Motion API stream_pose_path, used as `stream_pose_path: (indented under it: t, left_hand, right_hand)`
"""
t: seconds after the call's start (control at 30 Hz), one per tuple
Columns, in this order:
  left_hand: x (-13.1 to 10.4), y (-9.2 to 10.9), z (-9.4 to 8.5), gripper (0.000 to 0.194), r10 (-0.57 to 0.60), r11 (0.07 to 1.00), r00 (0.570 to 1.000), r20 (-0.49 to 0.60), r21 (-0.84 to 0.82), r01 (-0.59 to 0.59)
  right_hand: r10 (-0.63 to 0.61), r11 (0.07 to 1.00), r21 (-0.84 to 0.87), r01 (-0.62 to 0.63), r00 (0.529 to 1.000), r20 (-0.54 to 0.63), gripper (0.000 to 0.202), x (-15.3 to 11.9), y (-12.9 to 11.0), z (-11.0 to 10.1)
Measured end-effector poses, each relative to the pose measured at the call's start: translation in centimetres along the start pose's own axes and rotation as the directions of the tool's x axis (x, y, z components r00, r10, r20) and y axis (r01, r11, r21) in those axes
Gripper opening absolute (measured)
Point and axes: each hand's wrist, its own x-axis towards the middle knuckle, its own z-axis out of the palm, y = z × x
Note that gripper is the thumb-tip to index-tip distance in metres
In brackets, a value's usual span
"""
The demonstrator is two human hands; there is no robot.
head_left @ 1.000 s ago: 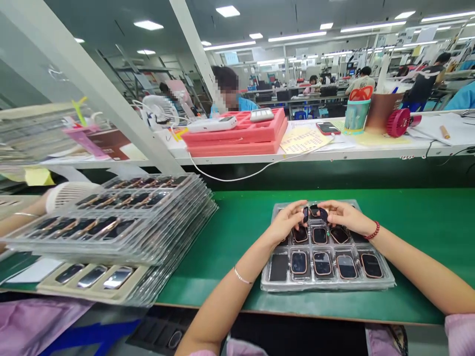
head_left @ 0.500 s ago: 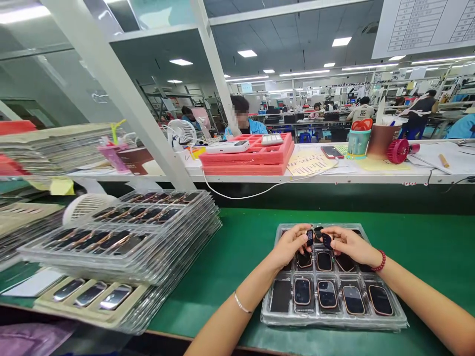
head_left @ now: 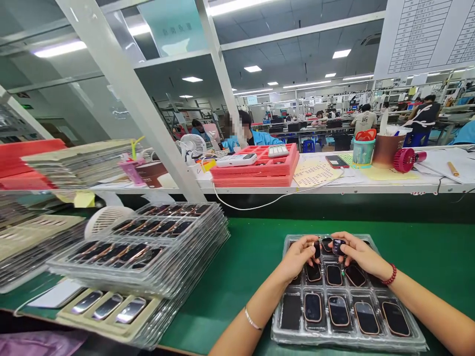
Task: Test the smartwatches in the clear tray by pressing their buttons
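Both hands are over a clear plastic tray (head_left: 347,337) of rectangular smartwatch bodies with dark screens and gold rims. My left hand (head_left: 300,259) pinches a small dark watch-like piece (head_left: 316,248), seen nearly edge-on. My right hand (head_left: 359,253) grips a smartwatch body (head_left: 338,246) between thumb and fingers; small light marks show on its screen. The two pieces are apart, above the tray's back row. Several smartwatches lie in the nearer rows, such as one in the front row (head_left: 312,307). The front left compartment (head_left: 291,311) shows only a dark bottom.
A tall stack of clear trays (head_left: 200,252) with more watches stands left, beside a beige tray (head_left: 143,324). A white fan (head_left: 106,221) is behind it. The shelf ahead carries red foam trays (head_left: 256,175), a phone (head_left: 337,161) and cups. A co-worker (head_left: 256,138) sits beyond.
The right-hand smartwatch has turned so its screen faces me, with light marks on it. The left-hand piece has rotated to nearly edge-on. The whole view has shifted slightly.
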Motion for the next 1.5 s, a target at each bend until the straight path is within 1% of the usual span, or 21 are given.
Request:
stream_pose_path:
  t: [0.1,0.17,0.23,0.33,0.4,0.5,0.7,0.87,1.0,1.13,1.3,1.43,1.5]
  left_hand:
    - [0.1,-0.4,0.0,0.054,0.010,1.000,1.000,0.016,0.012,-0.010]
    - [0.3,-0.6,0.0,0.054,0.018,1.000,1.000,0.019,0.017,-0.018]
    - [0.4,-0.9,0.1,0.053,0.028,0.999,0.999,0.021,0.022,-0.029]
    - [0.7,-1.2,0.3,0.049,0.053,0.997,0.998,0.027,0.051,-0.055]
    - [0.8,-1.3,0.4,0.047,0.062,0.996,0.997,0.037,0.069,-0.064]
    - [1.0,-1.6,0.6,0.043,0.061,0.995,0.997,0.051,0.082,-0.065]
    - [1.3,-1.7,0.8,0.033,0.079,0.990,0.995,0.067,0.111,-0.087]
    - [1.3,-1.5,0.8,0.033,0.099,0.989,0.992,0.075,0.099,-0.106]
    - [1.0,-1.2,0.8,0.033,0.104,0.991,0.991,0.085,0.079,-0.111]
    - [0.7,-0.9,0.8,0.032,0.100,0.990,0.991,0.086,0.089,-0.108]
    - [0.6,-0.8,0.7,0.036,0.099,0.991,0.992,0.072,0.086,-0.105]
    - [0.8,-1.0,0.4,0.042,0.081,0.996,0.995,0.059,0.019,-0.082]
    - [0.9,-1.0,0.3,0.042,0.070,0.997,0.996,0.053,-0.026,-0.069]
  right_hand:
    - [0.000,1.000,-0.012,0.000,1.000,-0.028,0.056,0.2,0.2,-0.1]
    - [0.023,0.999,0.045,-0.021,0.999,-0.049,0.056,0.5,0.2,-0.3]
    - [0.061,0.989,0.137,-0.050,0.996,-0.073,0.055,0.7,0.1,-0.5]
    - [0.105,0.965,0.252,-0.073,0.988,-0.116,0.050,0.9,0.0,-0.9]
    - [0.110,0.954,0.291,-0.067,0.985,-0.136,0.047,0.9,0.0,-1.2]
    - [0.102,0.952,0.300,-0.054,0.984,-0.149,0.045,0.7,-0.1,-1.4]
    - [0.073,0.970,0.240,-0.031,0.983,-0.169,0.044,0.3,-0.4,-1.1]
    - [0.051,0.984,0.178,-0.013,0.976,-0.211,0.048,0.2,-0.7,-0.8]
    - [0.032,0.991,0.133,-0.002,0.974,-0.224,0.055,0.2,-0.8,-0.8]
    - [0.019,0.997,0.077,-0.003,0.978,-0.208,0.057,0.4,-0.8,-0.5]
    - [-0.014,0.999,-0.054,0.005,0.987,-0.163,0.049,0.6,-0.4,0.2]
    - [-0.082,0.977,-0.204,0.056,0.990,-0.119,0.043,0.2,-0.3,0.5]
    - [-0.104,0.967,-0.241,0.079,0.990,-0.092,0.041,-0.2,-0.5,0.6]
